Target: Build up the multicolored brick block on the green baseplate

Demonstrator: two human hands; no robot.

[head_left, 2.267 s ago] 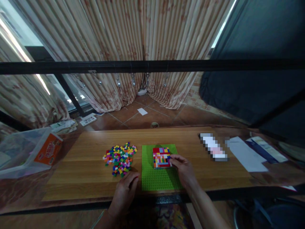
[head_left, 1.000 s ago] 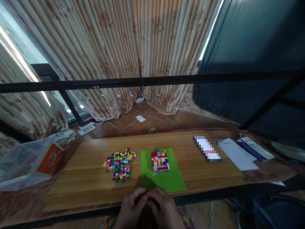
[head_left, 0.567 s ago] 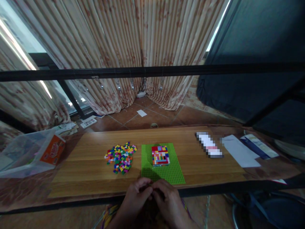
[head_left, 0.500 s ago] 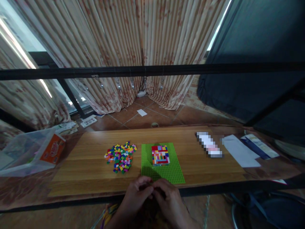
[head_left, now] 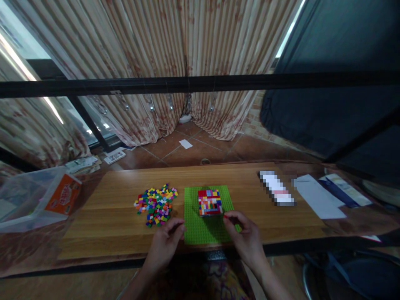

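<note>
A green studded baseplate [head_left: 193,231] lies on the wooden board, and on it stands a square block of many-coloured toy bricks [head_left: 210,203]. My right hand [head_left: 246,235] is over the plate's right side, thumb and forefinger pinching a small red brick close to the block's lower right corner. My left hand [head_left: 165,241] hovers by the plate's left edge with thumb and forefinger closed together; whether something small sits between them is hidden. Loose small bricks [head_left: 158,204] of several colours form a pile just beyond my left hand.
A wooden board [head_left: 106,212] carries everything. A clear plastic bin [head_left: 28,200] with an orange label stands at the far left. On the right lie a blurred-out phone [head_left: 276,187], white paper [head_left: 318,196] and a blue-and-white packet [head_left: 343,189]. A black bar [head_left: 200,83] crosses beyond the board.
My hands were together at the plate's front edge and have parted. The right hand moved right and forward to the brick block; the left moved left. The view has shifted slightly.
</note>
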